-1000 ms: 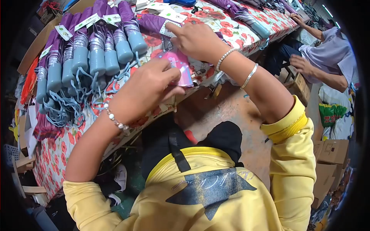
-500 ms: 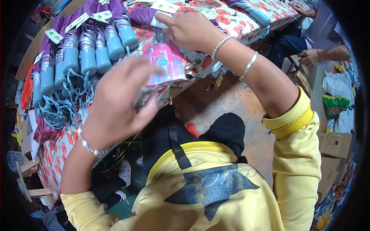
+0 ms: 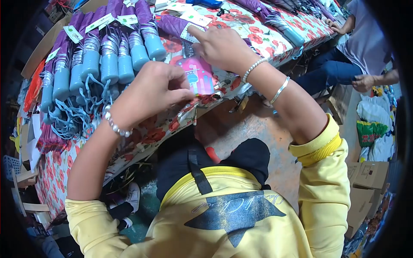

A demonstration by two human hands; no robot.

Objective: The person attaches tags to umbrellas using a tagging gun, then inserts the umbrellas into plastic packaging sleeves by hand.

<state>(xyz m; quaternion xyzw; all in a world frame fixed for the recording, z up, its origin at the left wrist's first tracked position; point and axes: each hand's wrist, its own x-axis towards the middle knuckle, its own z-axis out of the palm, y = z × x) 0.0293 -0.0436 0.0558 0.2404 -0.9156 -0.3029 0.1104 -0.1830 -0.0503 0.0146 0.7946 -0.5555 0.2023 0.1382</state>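
On the flowered tablecloth (image 3: 150, 136) lies a shiny pink printed packet (image 3: 201, 76). My left hand (image 3: 157, 88) is at its near left edge, thumb and fingers drawn together in a pinch; what lies between the tips is too small to make out. My right hand (image 3: 226, 49) is over the packet's far end, its index finger reaching to the white tag of a folded purple umbrella (image 3: 171, 25). Its other fingers are curled, and anything in them is hidden. Left of my hands, several folded purple umbrellas with light blue handles (image 3: 90, 64) lie in a pile, blue wrist cords hanging.
More umbrellas (image 3: 290, 34) lie along the table's far side, near a blue-handled tool (image 3: 206, 3). At the right a person (image 3: 348, 56) sits by the table. Cardboard boxes (image 3: 368, 174) and white sacks (image 3: 378, 116) stand on the floor at right.
My left hand has come down and right to the packet's near edge, its fingers closing into a pinch. My right hand stays by the tag. The view has shifted slightly.
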